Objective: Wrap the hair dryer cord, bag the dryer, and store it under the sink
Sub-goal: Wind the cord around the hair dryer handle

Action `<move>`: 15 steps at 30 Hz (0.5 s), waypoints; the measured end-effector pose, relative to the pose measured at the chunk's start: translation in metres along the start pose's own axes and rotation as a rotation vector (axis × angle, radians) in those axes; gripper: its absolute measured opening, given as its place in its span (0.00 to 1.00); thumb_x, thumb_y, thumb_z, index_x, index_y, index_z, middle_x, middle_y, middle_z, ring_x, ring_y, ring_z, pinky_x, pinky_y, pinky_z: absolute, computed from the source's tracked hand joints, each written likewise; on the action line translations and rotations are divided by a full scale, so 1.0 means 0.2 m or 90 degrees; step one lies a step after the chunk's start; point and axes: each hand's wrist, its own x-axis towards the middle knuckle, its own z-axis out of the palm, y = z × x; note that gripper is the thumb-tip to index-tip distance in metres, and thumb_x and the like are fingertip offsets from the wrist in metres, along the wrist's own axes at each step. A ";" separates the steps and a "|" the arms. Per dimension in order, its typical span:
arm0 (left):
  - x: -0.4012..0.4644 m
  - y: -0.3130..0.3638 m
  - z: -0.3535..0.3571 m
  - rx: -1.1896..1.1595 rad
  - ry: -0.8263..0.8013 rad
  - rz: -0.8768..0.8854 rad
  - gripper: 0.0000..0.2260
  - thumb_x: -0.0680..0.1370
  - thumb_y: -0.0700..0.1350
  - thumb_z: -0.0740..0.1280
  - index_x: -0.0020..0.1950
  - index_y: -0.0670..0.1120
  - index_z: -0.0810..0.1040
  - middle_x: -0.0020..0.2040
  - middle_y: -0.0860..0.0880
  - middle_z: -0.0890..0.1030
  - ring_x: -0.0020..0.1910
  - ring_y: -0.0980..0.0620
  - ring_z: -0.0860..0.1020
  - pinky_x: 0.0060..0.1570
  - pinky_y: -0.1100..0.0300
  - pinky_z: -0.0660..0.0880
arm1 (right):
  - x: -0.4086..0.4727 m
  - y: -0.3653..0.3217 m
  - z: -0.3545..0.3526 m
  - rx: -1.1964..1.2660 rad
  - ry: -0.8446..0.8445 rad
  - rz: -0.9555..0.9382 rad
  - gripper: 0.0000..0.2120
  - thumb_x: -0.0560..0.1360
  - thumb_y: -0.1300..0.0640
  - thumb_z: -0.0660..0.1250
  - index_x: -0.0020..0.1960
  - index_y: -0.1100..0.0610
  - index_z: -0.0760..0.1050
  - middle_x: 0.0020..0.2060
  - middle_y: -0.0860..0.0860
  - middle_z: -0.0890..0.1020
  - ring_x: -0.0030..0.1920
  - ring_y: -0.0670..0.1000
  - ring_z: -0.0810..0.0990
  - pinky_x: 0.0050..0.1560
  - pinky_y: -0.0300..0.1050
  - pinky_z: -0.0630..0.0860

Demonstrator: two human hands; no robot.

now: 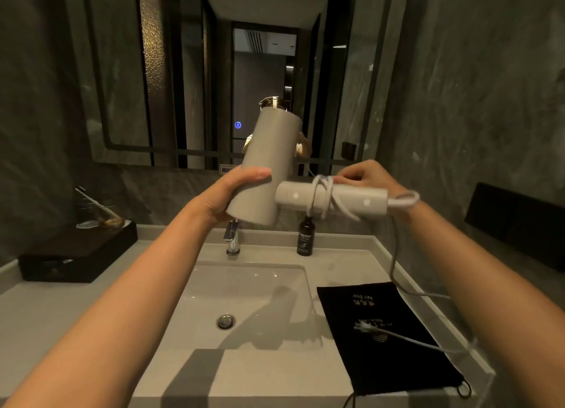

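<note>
My left hand (pixel 235 190) grips the dryer (pixel 269 166) barrel above the sink (pixel 244 288). The handle points right, with the cord (pixel 325 198) looped around it. My right hand (pixel 363 175) pinches the cord at the handle. The bag (pixel 385 334) lies flat right of the basin, the plug (pixel 367 326) on it.

Above the white sink (pixel 244 285), the left hand (pixel 232 193) grips the barrel of a grey hair dryer (pixel 269 163), barrel tilted upward toward the mirror (pixel 183 71). The right hand (pixel 363 175) pinches the white cord (pixel 324 198), looped a few turns around the dryer's handle, which points right. The rest of the cord trails down to the counter (pixel 46 310), its plug (pixel 365 326) lying on a flat black drawstring bag (pixel 388 340). A dark bottle (pixel 304 239) stands beside the faucet (pixel 233 239).
</note>
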 end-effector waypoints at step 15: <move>0.23 -0.14 0.16 -0.054 0.369 0.103 0.30 0.69 0.49 0.75 0.67 0.45 0.66 0.58 0.43 0.76 0.53 0.46 0.78 0.50 0.51 0.79 | -0.16 0.17 0.04 -0.148 -0.140 0.122 0.07 0.75 0.53 0.67 0.51 0.49 0.82 0.31 0.50 0.77 0.29 0.46 0.71 0.27 0.36 0.68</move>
